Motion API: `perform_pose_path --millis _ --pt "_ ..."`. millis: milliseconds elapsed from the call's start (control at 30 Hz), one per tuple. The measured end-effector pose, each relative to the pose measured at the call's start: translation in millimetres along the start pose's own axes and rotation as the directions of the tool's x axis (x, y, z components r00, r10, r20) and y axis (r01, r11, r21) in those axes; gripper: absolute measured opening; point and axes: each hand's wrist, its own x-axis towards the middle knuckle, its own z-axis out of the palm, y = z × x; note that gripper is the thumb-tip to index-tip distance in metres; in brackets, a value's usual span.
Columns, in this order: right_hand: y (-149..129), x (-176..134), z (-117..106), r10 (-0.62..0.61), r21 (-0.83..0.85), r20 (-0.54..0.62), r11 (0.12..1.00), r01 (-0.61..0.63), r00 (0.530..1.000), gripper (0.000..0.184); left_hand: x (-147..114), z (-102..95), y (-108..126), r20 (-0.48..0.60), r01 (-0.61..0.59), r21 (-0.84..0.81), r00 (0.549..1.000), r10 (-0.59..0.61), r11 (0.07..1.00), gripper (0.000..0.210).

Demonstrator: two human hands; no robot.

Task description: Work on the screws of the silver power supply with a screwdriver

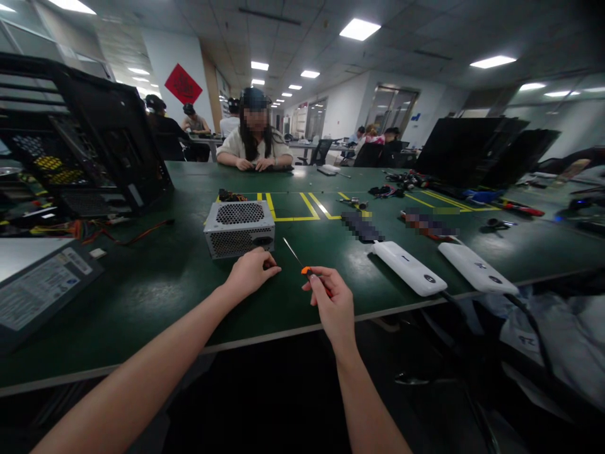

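the right hand (pixel 333 302) is gripping a screwdriver (pixel 305 265) by its orange and black handle, the thin shaft pointing up and to the left, its tip hanging in the air just beside the right front corner of the power supply box (pixel 239 228). the left hand (pixel 249 272) is resting on the green counter (pixel 155 284) just in front of that box, fingers curled loosely and grasping nothing that can be seen; whether a screw is sitting under them cannot be told. the box is lying flat near the counter's front edge, its metal cover appearing to be still in place and its fan grille facing up, so the work on it is looking early: the tool is in hand but its tip is not touching any screw. an open computer case (pixel 85 139) is standing to the far left with loose wires (pixel 137 234) trailing beside it. 2 white devices (pixel 409 268) are lying to the right, well apart from the box. another person (pixel 255 148) is sitting across the counter.
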Motion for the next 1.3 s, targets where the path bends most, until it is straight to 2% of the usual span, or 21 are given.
perform_pose_path --millis 233,400,667,833,1033,1167,1300 --pt "2 -2 1 -0.015 -0.022 0.018 1.000 0.015 1.000 0.023 -3 -6.8 2 0.027 0.007 0.079 1.000 -0.010 0.997 0.018" --pt "1 -2 1 -0.019 -0.036 0.031 0.999 0.021 0.999 0.023 -3 -6.8 -5 0.022 0.077 0.110 0.997 -0.080 0.991 0.029" --pt "1 -3 2 -0.021 -0.045 0.030 0.999 0.022 0.999 0.024 -1 -7.2 -9 0.075 0.081 0.074 0.993 -0.086 0.994 0.016" --pt "3 -2 2 -0.020 -0.056 0.030 0.998 0.022 0.999 0.025 -4 -10.5 -5 0.055 0.100 0.097 0.993 -0.105 0.990 0.019" --pt "3 -2 2 -0.022 -0.053 0.029 0.998 0.023 0.999 0.025 -2 -10.8 -7 0.078 0.095 0.136 0.991 -0.106 0.986 0.021" --pt "2 -2 3 -0.044 -0.140 0.029 0.989 0.048 0.999 0.022 -2 -10.7 -9 0.066 0.092 0.124 0.993 -0.101 0.988 0.022" --pt "5 2 6 -0.131 -0.296 0.042 0.945 0.137 0.991 0.026 -2 -12.8 -7 0.061 0.105 0.096 0.992 -0.111 0.990 0.020"
